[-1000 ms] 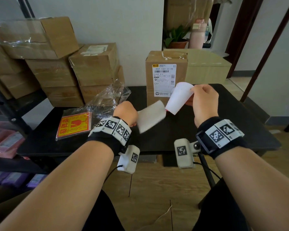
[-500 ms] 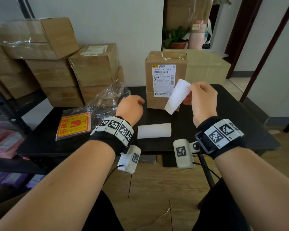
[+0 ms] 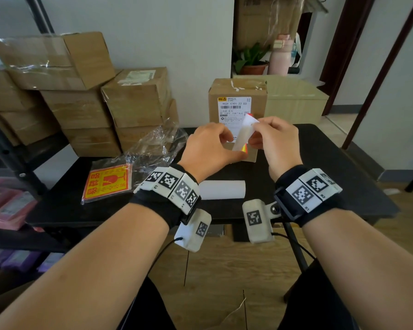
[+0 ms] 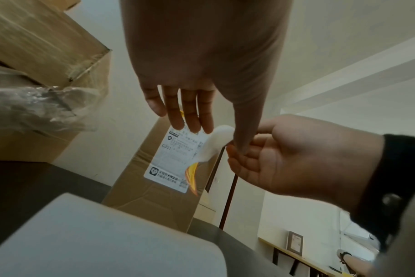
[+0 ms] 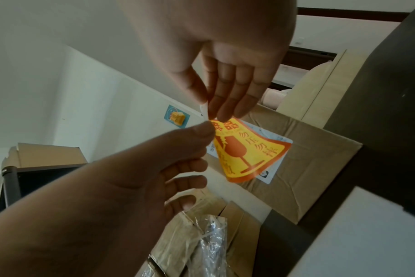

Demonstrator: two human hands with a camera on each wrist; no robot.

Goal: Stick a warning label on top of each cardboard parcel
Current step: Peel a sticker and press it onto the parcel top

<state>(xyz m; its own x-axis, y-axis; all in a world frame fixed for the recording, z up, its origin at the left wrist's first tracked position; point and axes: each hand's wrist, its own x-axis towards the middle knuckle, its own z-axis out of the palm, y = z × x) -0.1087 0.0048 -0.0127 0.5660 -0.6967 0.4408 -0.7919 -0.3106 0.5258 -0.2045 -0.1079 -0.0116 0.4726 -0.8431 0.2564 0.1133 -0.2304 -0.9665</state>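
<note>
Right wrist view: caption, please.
Both hands, right hand and left hand, pinch a yellow-and-red fragile-glass warning label before a cardboard parcel.

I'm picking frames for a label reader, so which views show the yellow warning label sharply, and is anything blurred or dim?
Head view: bright, edges bowed; the warning label is mostly hidden between the left hand and right hand. Left wrist view: dim, only a sliver shows. Right wrist view: printed face readable though curled; the hands are dark and soft.

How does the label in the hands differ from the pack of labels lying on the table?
The held label is single, curled and in the air, pinched by the left hand and right hand; the pack of labels lies flat on the table in clear wrap, untouched. Both show the same yellow and orange glass symbol.
</note>
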